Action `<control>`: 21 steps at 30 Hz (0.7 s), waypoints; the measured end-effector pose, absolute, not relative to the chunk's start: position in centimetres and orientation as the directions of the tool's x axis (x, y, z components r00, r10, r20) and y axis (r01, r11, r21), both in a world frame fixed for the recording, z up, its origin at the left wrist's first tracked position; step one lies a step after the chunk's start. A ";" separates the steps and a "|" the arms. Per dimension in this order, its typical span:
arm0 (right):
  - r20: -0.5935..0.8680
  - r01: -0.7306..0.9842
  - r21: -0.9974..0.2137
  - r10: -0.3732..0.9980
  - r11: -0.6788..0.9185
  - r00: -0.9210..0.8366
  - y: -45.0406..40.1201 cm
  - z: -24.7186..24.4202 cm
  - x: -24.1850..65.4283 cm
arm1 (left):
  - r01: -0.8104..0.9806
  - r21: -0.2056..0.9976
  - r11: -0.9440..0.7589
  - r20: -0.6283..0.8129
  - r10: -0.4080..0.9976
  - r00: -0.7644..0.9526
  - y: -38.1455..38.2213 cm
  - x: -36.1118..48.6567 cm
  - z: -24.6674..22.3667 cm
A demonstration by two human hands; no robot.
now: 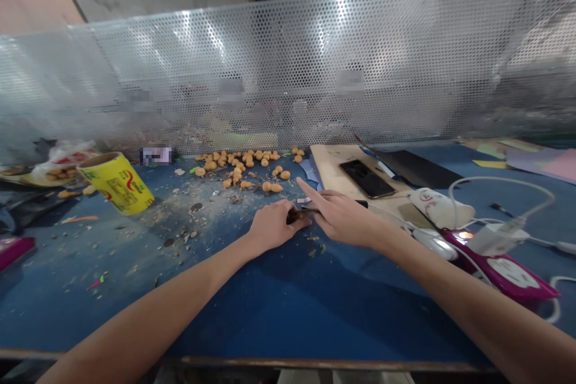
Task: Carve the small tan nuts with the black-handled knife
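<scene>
In the middle of the blue table, my left hand (272,225) is closed around a small brownish object (294,216), mostly hidden by the fingers and perhaps a gourd. My right hand (344,216), close beside it on the right, grips a slim tool with a black handle (362,204). The tool's thin tip meets the brownish object, but its exact kind is hidden. The right index finger points out forward while the other fingers curl round the tool. Beyond both hands lie many small tan gourds (247,159), and crumbs and shavings dot the table around them.
A yellow cardboard tube (121,186) stands tilted at left. To the right are a black phone (366,179) on a light board (330,171), a white bottle (441,207) and a magenta power strip (517,279) with white cables. A perforated metal screen (288,66) borders the back.
</scene>
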State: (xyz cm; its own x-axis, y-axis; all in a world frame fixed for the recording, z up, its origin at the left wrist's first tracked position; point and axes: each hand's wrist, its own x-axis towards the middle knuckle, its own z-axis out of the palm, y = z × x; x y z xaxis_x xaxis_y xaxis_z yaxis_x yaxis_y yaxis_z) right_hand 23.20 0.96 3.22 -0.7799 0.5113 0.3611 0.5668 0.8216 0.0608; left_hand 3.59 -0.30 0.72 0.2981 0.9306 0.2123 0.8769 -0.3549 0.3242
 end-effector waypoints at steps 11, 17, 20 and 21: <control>0.334 0.583 0.073 0.531 0.809 -0.779 0.8 3.4 23.0 | 0.876 0.316 -0.364 0.221 0.926 0.306 -0.3 3.6 0.5; 0.333 0.615 0.105 0.555 0.781 -0.762 0.6 3.6 23.0 | 0.869 0.333 -0.367 0.223 0.926 0.306 -0.4 3.6 0.7; 0.338 0.601 0.081 0.546 0.795 -0.767 0.7 3.4 22.9 | 0.876 0.318 -0.362 0.222 0.927 0.303 -0.5 3.6 0.8; 0.341 0.599 0.075 0.544 0.797 -0.767 0.7 3.5 22.9 | 0.879 0.318 -0.356 0.219 0.929 0.297 -0.5 3.6 0.8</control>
State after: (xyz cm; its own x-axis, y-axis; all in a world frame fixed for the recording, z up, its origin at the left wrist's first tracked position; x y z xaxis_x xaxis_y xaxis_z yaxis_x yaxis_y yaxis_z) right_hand 22.92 0.74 3.48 -0.7669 0.5437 0.3409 0.5987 0.7974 0.0750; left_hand 3.65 -0.48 0.82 0.2974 0.9294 0.2188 0.8787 -0.3560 0.3181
